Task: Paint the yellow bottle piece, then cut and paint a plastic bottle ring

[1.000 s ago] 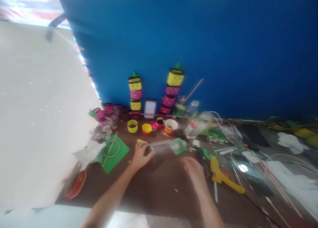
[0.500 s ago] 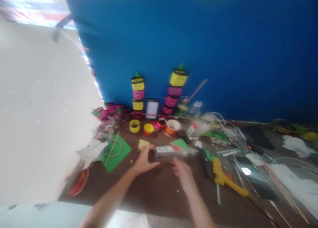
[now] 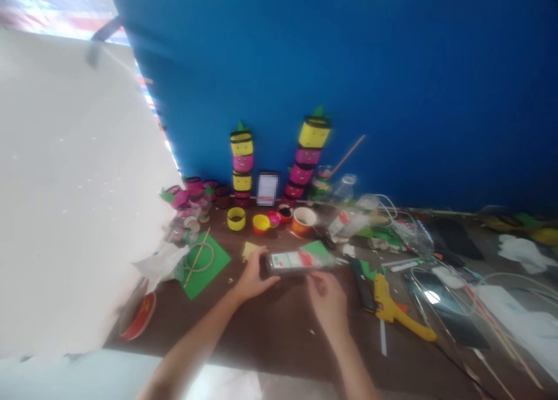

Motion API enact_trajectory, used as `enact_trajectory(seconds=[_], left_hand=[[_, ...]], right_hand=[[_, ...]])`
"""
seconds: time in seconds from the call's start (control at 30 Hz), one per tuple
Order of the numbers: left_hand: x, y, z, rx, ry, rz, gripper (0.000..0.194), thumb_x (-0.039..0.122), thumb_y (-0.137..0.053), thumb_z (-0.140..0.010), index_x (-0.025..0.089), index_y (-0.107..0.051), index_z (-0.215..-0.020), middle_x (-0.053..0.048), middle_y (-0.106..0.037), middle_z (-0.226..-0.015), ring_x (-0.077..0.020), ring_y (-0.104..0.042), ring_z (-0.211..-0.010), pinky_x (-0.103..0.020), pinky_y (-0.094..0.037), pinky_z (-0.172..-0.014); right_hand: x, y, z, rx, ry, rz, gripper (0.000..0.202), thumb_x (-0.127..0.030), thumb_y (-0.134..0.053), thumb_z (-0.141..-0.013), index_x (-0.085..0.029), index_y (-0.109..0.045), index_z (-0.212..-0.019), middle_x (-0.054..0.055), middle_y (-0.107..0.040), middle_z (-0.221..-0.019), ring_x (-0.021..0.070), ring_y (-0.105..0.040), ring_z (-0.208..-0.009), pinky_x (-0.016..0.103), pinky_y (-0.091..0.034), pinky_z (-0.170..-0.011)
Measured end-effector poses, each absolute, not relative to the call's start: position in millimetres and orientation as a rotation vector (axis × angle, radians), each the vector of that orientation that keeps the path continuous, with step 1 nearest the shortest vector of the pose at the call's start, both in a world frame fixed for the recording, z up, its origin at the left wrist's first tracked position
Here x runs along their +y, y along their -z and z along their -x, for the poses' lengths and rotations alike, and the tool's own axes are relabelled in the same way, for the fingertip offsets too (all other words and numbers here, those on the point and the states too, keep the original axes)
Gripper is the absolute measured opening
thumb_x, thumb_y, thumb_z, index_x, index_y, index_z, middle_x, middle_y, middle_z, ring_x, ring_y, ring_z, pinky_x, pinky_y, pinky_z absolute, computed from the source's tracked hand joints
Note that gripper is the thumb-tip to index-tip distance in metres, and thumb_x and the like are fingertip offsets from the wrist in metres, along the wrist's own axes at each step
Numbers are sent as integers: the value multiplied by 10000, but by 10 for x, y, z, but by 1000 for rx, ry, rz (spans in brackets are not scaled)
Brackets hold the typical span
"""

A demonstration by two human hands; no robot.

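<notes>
A clear plastic bottle with a white and red label lies sideways just above the table, its neck pointing right. My left hand grips its base end, thumb below and fingers round the far side. Close under the label's lower edge is my right hand, thumb and fingers pinched together. Whether those fingertips have hold of the label or something small, I cannot make out. Beyond the left hand lies a scrap of yellow paper. A piece of green paper shows behind the bottle.
Right of my hands are a yellow glue gun, a black strip-like object and a phone. At left lie a green sheet and a red ring. Stacked yellow and pink cups stand against the blue board.
The bottle has tilted slightly, its neck end a little higher. My right hand has shifted right along the bottle, its fingers drawn together. The left hand keeps its grip.
</notes>
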State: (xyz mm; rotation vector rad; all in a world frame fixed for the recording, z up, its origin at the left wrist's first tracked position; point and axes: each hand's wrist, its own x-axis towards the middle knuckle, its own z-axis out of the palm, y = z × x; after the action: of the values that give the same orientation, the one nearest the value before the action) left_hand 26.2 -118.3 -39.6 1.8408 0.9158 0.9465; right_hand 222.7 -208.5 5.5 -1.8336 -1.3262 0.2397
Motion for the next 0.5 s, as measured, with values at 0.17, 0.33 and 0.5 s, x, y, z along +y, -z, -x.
enact_trajectory(seconds=[0.17, 0.33, 0.5], left_hand=[[-1164, 378, -268, 912, -974, -1814, 658, 330, -755, -648, 198, -416, -1197, -135, -371, -1331, -313, -340, -1299, -519, -254, -1094], [-1168, 410, -262, 932, -981, -1776, 672, 336, -791, -599, 205, -447, -1161, -121, -396, -1312, -293, -374, -1279, -499, -275, -1084], [-1185, 382, -271, 943, -967, -1779, 670, 323, -793, -598, 197, -444, -1156, -122, -422, -1287, -287, -405, -1257, -483, -309, -1064]], right_hand=[[-1906, -139, -2016, -1669, -249, 1717, 254, -328, -454, -865, -196, -671, -880, 71, -638, -863, 180, -607, -812, 299, -470, -778], [-1721, -275, -1867, -1943, -317, 1760, 246, -246, -464, -871, -199, -704, -851, 53, -618, -803, 156, -593, -730, 262, -458, -702], [-1644, -428, -1817, -2117, -371, 1899, 291, -221, -417, -893, -198, -699, -824, 49, -616, -813, 144, -573, -719, 242, -421, -649]])
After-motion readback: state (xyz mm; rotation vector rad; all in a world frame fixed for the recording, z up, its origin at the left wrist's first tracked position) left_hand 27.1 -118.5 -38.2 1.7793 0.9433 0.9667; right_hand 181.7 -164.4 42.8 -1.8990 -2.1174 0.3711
